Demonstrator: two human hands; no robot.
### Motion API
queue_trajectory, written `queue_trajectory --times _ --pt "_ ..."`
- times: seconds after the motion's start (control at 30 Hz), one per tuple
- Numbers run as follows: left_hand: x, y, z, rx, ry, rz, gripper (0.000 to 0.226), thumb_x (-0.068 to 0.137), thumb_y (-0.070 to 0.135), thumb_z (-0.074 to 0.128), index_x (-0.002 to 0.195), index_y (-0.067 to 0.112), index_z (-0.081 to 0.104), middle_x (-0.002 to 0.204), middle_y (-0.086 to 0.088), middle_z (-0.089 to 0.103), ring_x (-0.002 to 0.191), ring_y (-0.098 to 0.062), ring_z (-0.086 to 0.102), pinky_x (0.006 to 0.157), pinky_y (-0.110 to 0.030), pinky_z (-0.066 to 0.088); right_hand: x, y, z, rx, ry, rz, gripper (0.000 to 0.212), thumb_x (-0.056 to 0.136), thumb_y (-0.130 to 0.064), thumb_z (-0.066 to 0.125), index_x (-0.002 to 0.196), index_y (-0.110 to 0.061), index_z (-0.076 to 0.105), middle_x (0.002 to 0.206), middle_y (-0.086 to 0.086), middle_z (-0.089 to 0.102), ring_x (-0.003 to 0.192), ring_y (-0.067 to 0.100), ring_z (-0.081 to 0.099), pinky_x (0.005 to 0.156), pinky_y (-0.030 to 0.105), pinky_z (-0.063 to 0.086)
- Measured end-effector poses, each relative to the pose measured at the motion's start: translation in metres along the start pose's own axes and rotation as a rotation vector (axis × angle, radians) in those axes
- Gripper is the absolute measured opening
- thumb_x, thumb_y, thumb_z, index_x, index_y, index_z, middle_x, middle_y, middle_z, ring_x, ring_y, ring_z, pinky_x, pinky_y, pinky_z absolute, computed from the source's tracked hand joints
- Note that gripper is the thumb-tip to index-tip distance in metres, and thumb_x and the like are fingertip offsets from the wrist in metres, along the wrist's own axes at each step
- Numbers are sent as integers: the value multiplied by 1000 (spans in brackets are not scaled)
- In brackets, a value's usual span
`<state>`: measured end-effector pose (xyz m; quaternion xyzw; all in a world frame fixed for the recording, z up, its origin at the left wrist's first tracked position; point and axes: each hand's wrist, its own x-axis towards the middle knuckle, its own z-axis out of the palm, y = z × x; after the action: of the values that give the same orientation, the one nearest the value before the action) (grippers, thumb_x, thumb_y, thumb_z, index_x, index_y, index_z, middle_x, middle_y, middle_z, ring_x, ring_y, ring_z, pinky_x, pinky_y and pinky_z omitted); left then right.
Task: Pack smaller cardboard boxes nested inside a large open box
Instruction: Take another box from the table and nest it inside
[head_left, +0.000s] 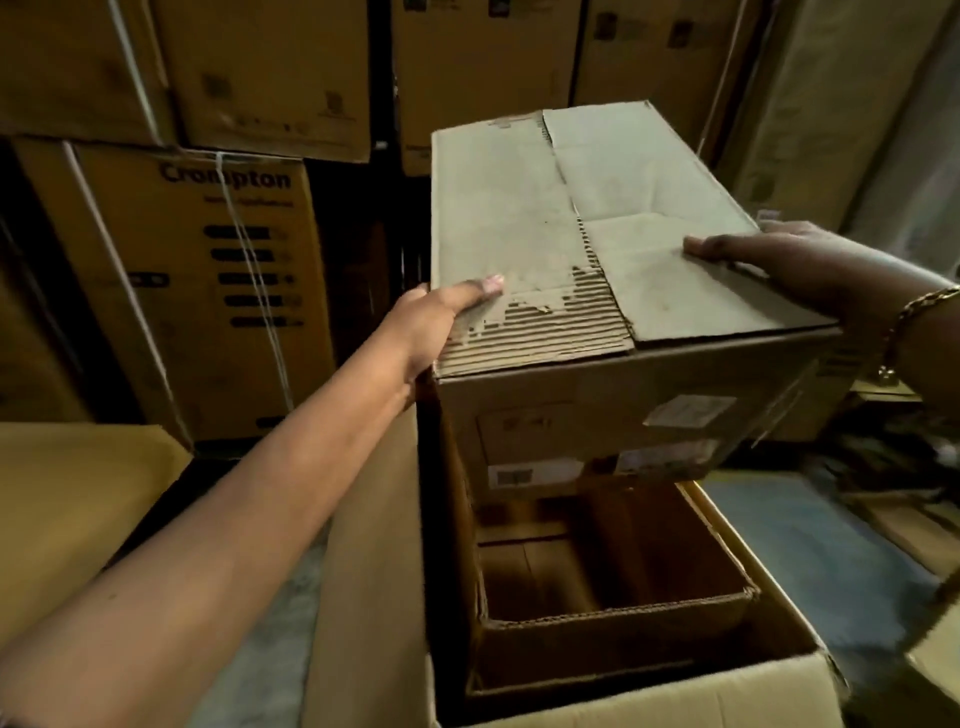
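I see the large open box (649, 696) with a smaller open box (623, 613) nested inside, near end. The closed box (571, 218) is over its far end. My left hand (431, 322) and right hand (769, 260) clamp its side edges, thumbs on top, other fingers hidden. Stacked cartons (197, 291) stand close behind. The big box's near rim is cut off.

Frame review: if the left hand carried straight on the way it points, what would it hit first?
The closed box it grips: the left hand points forward and rightward into that box's left edge, thumb on the torn top flap. Nothing lies between them; depth beyond is unclear.
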<state>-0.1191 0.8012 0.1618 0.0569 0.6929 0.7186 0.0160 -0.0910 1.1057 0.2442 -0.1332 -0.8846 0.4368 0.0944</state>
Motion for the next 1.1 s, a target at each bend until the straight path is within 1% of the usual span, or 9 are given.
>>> queue_trajectory --times 0.07,0.13,0.27,0.4,0.6,0.77,0.97,1.03,1.1 --pt "-11 3 12 44 9 -46 31 88 34 72 106 9 76 111 -12 75 115 -32 66 110 -46 45 4 9 -7 -15 -45 27 85 56 -74 78 123 -24 63 102 2 68 86 25 69 62 32 52" --pt "-21 5 22 51 17 -90 40 89 35 71 114 4 73 116 -16 72 112 -34 67 108 -43 47 6 17 -13 -25 -82 44 79 62 -73 76 123 -24 62 97 2 68 83 24 69 58 31 49" --pt "-32 1 40 62 31 -100 37 93 31 67 117 4 70 109 -10 73 90 -21 70 85 -26 56 8 40 -18 -42 -120 49 73 68 -71 74 122 -23 61 91 1 66 76 21 67 53 28 47" --pt "-38 -8 50 105 34 -130 46 88 37 70 121 5 70 119 -15 71 114 -33 66 109 -43 45 12 61 -21 -34 -143 47 66 69 -71 73 112 -23 58 88 1 67 73 19 68 50 25 47" --pt "-41 -22 48 176 13 -150 55 73 52 77 110 12 76 112 -11 75 107 -31 70 106 -44 47 16 82 -19 -45 -190 14 57 63 -75 74 87 -25 61 89 0 70 74 18 70 54 28 48" --pt "-42 -38 41 152 -1 -179 66 61 53 79 111 10 75 113 -13 74 112 -36 67 112 -49 42 20 100 -6 -3 -227 10 64 55 -74 78 89 -22 61 86 2 71 53 12 71 38 19 49" --pt "-40 -86 36 228 -7 -277 82 52 68 84 115 16 74 116 -7 74 114 -31 66 112 -49 40 25 140 21 -30 -304 51 87 37 -80 75 96 -17 63 75 2 77 59 16 74 42 21 52" --pt "-36 -113 38 253 25 -300 76 59 63 84 118 16 71 109 -4 76 106 -26 70 104 -46 48 28 163 39 -48 -348 89 90 45 -80 74 106 -15 61 90 4 74 72 20 75 49 24 54" --pt "-31 -143 41 340 88 -307 59 76 51 78 121 16 63 101 4 74 94 -16 70 80 -35 55 31 188 65 -67 -386 97 86 64 -75 73 124 -16 57 103 -1 66 87 17 68 59 27 53"
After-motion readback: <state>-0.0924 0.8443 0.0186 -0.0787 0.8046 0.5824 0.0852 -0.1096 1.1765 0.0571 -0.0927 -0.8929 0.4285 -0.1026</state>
